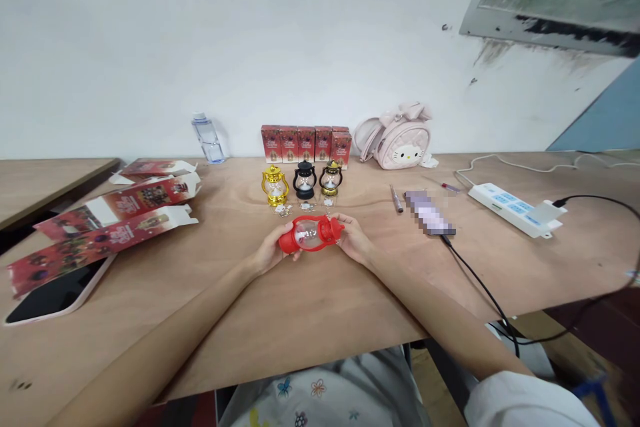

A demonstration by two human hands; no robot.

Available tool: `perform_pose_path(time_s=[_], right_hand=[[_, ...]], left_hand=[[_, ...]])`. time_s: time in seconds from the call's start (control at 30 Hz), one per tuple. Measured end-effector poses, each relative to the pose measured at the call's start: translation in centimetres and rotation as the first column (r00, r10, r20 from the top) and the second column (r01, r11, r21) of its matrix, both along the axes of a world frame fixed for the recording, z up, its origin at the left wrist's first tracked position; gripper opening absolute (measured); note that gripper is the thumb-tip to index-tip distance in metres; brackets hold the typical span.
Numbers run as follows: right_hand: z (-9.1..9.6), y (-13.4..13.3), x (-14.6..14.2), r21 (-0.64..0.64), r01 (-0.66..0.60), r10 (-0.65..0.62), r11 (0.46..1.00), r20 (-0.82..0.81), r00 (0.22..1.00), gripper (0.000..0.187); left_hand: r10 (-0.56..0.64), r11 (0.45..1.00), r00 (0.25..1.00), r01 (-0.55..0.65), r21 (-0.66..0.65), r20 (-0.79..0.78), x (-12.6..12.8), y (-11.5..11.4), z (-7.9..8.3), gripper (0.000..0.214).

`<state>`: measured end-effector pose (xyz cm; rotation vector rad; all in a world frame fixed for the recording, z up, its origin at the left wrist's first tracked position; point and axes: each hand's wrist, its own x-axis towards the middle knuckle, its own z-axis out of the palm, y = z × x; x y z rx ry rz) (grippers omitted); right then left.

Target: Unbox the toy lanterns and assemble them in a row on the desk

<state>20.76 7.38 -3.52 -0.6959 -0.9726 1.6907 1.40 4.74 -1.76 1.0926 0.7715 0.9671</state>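
Observation:
A small red lantern (311,233) with a clear middle lies sideways between my two hands, just above the table. My left hand (271,251) grips its base, and my right hand (354,239) has its fingers closed around the top end. Behind it stand three more lanterns in a row: a gold one (275,185), a black one (305,180) and a dark bronze one (331,179). Small metal bits (307,207) lie in front of these lanterns, too small to make out fully.
Red boxes (306,144) line the wall beside a pink bag (403,140). Opened red cartons (100,240) cover part of a tablet (60,293) at left. A water bottle (208,139), screwdriver (397,199), cabled phone (429,212) and power strip (510,208) also occupy the table.

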Motion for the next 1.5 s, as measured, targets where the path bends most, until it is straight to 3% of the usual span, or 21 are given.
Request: perform_pose_path(time_s=[0.17, 0.33, 0.47, 0.6, 0.8, 1.07, 1.37, 1.5], right_hand=[[-0.2, 0.6, 0.1, -0.004, 0.199, -0.199, 0.980, 0.022, 0.980, 0.026], [0.1, 1.3, 0.6, 0.102, 0.422, -0.434, 0.901, 0.161, 0.886, 0.029], [0.6, 1.2, 0.9, 0.208, 0.534, -0.571, 0.819, 0.203, 0.796, 0.028], [0.9, 0.7, 0.7, 0.296, 0.556, -0.624, 0.777, 0.240, 0.744, 0.029], [0.9, -0.2, 0.2, 0.388, 0.464, -0.578, 0.796, 0.261, 0.773, 0.031], [0.4, -1.0, 0.0, 0.533, 0.143, -0.397, 0.834, 0.399, 0.827, 0.027], [0.3, -0.8, 0.1, 0.428, -0.065, -0.176, 0.902, 0.500, 0.848, 0.036], [0.3, -0.7, 0.1, 0.402, -0.183, -0.060, 0.897, 0.522, 0.851, 0.045]], left_hand=[[0.008, 1.000, 1.000, -0.008, 0.022, 0.008, 0.1, 0.0, -0.3, 0.041], [0.048, 0.998, 0.999, -0.048, 0.030, -0.016, 0.2, 0.1, -0.5, 0.045], [0.193, 0.981, 0.979, -0.191, 0.037, -0.057, 0.4, 0.4, -0.8, 0.043], [0.356, 0.934, 0.931, -0.351, 0.066, -0.083, 0.4, 0.7, -0.9, 0.043], [0.459, 0.888, 0.876, -0.447, 0.105, -0.148, 0.6, 0.6, -0.6, 0.046], [0.418, 0.904, 0.880, -0.378, 0.201, -0.225, 0.7, 0.5, -0.9, 0.042], [0.403, 0.888, 0.860, -0.286, 0.359, -0.313, 0.3, 0.4, -1.3, 0.037], [0.396, 0.880, 0.851, -0.244, 0.409, -0.345, 0.0, 0.4, -1.3, 0.037]])
